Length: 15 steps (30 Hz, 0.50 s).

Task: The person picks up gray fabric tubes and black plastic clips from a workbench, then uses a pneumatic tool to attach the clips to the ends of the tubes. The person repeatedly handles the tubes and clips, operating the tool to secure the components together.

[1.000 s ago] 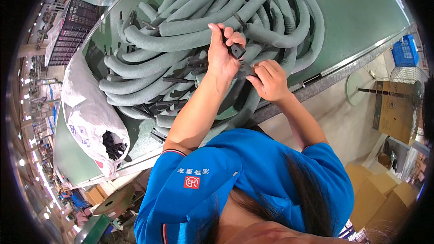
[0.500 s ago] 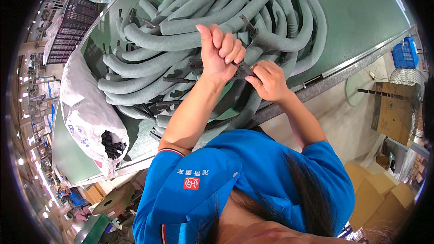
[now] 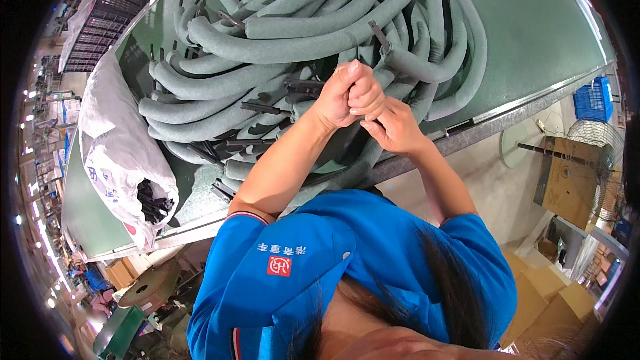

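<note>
Lettering (image 3: 283,250) on shirt (image 3: 373,227), bag (image 3: 117,143) (apparently).

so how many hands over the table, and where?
2: the left hand, fingers curled in front of the grey tubes, and the right hand, close against it. No other hand visible there; some fingers are hidden.

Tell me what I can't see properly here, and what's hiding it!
In the head view:
- Anything inside the left hand: its curled fingers cover it.
- Anything inside the right hand: its own fingers and the left hand block it.
- The farthest grey tubes: cut off by the top edge.
- The white bag's deeper contents: hidden by its plastic.
</note>
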Each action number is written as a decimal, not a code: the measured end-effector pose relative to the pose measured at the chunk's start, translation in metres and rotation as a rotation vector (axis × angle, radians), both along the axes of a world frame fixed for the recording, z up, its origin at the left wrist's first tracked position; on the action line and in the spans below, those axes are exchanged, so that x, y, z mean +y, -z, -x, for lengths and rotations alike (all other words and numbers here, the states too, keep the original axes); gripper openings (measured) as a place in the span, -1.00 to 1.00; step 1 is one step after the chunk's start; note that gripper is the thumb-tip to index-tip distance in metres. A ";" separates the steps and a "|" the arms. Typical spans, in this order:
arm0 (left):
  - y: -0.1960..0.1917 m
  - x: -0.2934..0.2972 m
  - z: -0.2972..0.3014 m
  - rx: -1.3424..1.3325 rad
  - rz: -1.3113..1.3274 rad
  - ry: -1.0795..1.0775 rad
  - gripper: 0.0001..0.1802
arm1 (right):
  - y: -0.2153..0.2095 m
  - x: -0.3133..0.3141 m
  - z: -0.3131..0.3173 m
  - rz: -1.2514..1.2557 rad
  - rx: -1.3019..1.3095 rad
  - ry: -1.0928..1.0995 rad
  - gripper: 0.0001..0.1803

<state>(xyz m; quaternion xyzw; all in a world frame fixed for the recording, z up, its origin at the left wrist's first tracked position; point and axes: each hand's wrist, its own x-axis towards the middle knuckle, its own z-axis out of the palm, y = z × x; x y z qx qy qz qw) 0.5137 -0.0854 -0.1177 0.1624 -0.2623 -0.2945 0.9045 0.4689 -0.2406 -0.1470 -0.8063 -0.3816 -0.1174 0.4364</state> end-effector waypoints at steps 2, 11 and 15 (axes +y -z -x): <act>0.007 0.001 0.008 0.017 -0.072 -0.080 -0.39 | 0.007 -0.002 0.002 0.050 -0.027 0.001 -0.79; 0.024 0.065 0.096 -0.105 -0.903 -0.689 -0.68 | -0.028 -0.024 -0.038 0.127 -0.161 0.218 -0.73; 0.004 0.107 0.133 -0.267 -1.290 -0.908 -0.55 | -0.009 -0.022 -0.071 0.381 -0.181 0.512 -0.48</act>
